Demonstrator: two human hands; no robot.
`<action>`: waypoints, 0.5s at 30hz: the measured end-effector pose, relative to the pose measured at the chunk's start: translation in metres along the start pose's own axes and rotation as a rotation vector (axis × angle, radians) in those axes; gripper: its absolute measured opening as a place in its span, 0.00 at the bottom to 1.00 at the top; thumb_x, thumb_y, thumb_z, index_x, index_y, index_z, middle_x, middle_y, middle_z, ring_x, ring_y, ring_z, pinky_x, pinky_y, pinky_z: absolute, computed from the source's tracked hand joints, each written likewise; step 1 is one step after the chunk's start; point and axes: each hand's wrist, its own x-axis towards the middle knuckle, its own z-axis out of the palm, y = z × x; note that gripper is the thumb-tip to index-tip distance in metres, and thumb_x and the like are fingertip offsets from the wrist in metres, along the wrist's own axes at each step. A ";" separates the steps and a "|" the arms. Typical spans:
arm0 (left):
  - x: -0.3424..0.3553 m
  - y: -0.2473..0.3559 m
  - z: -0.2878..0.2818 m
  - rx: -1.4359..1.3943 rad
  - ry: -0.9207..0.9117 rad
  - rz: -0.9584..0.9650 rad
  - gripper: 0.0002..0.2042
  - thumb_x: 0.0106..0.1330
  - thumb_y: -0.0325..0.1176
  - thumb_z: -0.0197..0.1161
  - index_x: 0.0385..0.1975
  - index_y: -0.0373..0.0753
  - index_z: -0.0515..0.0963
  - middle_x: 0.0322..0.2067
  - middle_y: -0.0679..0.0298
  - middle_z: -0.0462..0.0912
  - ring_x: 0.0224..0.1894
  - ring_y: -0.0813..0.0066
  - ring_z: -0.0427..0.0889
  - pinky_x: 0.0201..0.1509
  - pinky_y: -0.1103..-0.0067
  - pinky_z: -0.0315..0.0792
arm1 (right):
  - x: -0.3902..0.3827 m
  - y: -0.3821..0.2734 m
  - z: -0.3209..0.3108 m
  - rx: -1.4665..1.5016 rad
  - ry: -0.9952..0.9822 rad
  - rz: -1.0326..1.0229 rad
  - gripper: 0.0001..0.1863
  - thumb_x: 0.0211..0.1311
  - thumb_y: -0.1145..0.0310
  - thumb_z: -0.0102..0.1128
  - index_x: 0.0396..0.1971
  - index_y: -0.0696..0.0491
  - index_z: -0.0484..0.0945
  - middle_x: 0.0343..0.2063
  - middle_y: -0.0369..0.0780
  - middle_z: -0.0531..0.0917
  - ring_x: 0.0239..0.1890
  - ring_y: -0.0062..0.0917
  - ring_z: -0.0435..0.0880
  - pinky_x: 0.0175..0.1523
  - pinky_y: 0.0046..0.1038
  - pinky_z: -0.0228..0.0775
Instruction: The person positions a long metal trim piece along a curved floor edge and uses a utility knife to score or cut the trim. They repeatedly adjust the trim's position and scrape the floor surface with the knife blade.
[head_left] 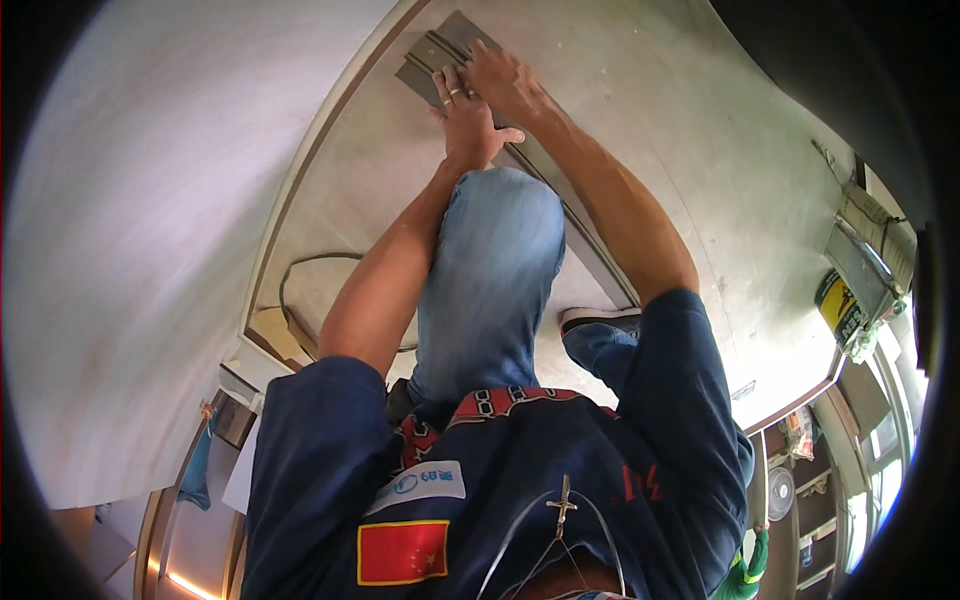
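Note:
A long grey strip [570,205] with a raised ridge runs along the pale floor, from the far end beneath my hands to beside my shoe. Its wider flat end plate [425,68] shows just beyond my fingers. My left hand [468,122], with rings on it, lies on the strip with fingers stretched and the thumb out to the side. Close by on the right, my right hand [505,80] has its fingers bent down against the strip's end. Whatever lies under those fingertips is hidden.
My raised knee [505,225] is just behind my hands. A white wall [180,150] rises on the left. A dark cable [310,258] and cardboard [275,330] lie lower left. A bucket [838,305] stands at right, and a person's green sleeve [745,572] shows lower right.

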 end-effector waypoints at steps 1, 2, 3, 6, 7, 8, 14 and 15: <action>0.001 0.004 -0.004 0.003 -0.022 -0.024 0.63 0.34 0.50 0.82 0.67 0.27 0.46 0.68 0.38 0.42 0.71 0.35 0.40 0.58 0.35 0.58 | -0.004 0.012 0.005 -0.018 0.002 0.002 0.15 0.65 0.61 0.50 0.45 0.55 0.68 0.31 0.50 0.84 0.36 0.48 0.84 0.40 0.46 0.77; 0.000 0.004 -0.005 0.009 -0.031 -0.045 0.63 0.35 0.51 0.81 0.67 0.26 0.45 0.68 0.40 0.42 0.72 0.38 0.39 0.60 0.37 0.57 | -0.023 0.024 0.006 -0.043 -0.036 0.025 0.17 0.65 0.60 0.51 0.46 0.55 0.67 0.31 0.50 0.84 0.37 0.48 0.84 0.40 0.46 0.76; 0.001 0.004 -0.007 0.015 -0.036 -0.067 0.64 0.36 0.52 0.80 0.67 0.25 0.44 0.69 0.41 0.42 0.72 0.40 0.38 0.62 0.38 0.56 | -0.050 0.035 0.004 -0.070 -0.071 0.045 0.18 0.65 0.59 0.52 0.47 0.55 0.67 0.31 0.50 0.84 0.37 0.48 0.84 0.40 0.46 0.76; 0.000 0.009 -0.011 -0.004 -0.041 -0.088 0.64 0.36 0.52 0.79 0.67 0.25 0.43 0.70 0.43 0.40 0.73 0.42 0.37 0.65 0.40 0.53 | -0.113 0.053 -0.006 -0.077 -0.051 0.164 0.19 0.63 0.59 0.54 0.49 0.55 0.68 0.31 0.52 0.83 0.37 0.48 0.83 0.42 0.46 0.76; 0.001 0.006 -0.012 -0.010 -0.041 -0.088 0.64 0.36 0.51 0.80 0.67 0.24 0.43 0.70 0.43 0.40 0.73 0.42 0.37 0.65 0.40 0.53 | -0.116 0.055 -0.007 -0.064 -0.034 0.144 0.19 0.63 0.60 0.54 0.49 0.55 0.69 0.31 0.52 0.83 0.38 0.49 0.83 0.43 0.46 0.75; 0.003 0.005 -0.011 -0.015 -0.042 -0.089 0.64 0.35 0.51 0.80 0.67 0.24 0.43 0.70 0.43 0.40 0.73 0.42 0.37 0.65 0.40 0.53 | -0.115 0.058 -0.009 -0.050 -0.018 0.123 0.19 0.63 0.60 0.55 0.49 0.54 0.69 0.31 0.52 0.83 0.38 0.49 0.83 0.43 0.46 0.75; -0.002 0.003 -0.004 0.020 -0.034 -0.069 0.65 0.34 0.54 0.80 0.67 0.24 0.46 0.69 0.39 0.43 0.72 0.39 0.38 0.62 0.39 0.55 | -0.048 0.039 -0.026 0.143 0.452 -0.027 0.14 0.63 0.66 0.51 0.47 0.53 0.75 0.38 0.51 0.82 0.40 0.48 0.82 0.44 0.45 0.74; 0.001 0.005 -0.005 0.015 -0.028 -0.058 0.65 0.34 0.54 0.80 0.67 0.24 0.45 0.69 0.39 0.43 0.72 0.39 0.38 0.62 0.38 0.56 | -0.042 0.034 -0.023 0.131 0.459 -0.007 0.14 0.62 0.67 0.51 0.47 0.53 0.75 0.39 0.50 0.82 0.40 0.48 0.82 0.44 0.44 0.74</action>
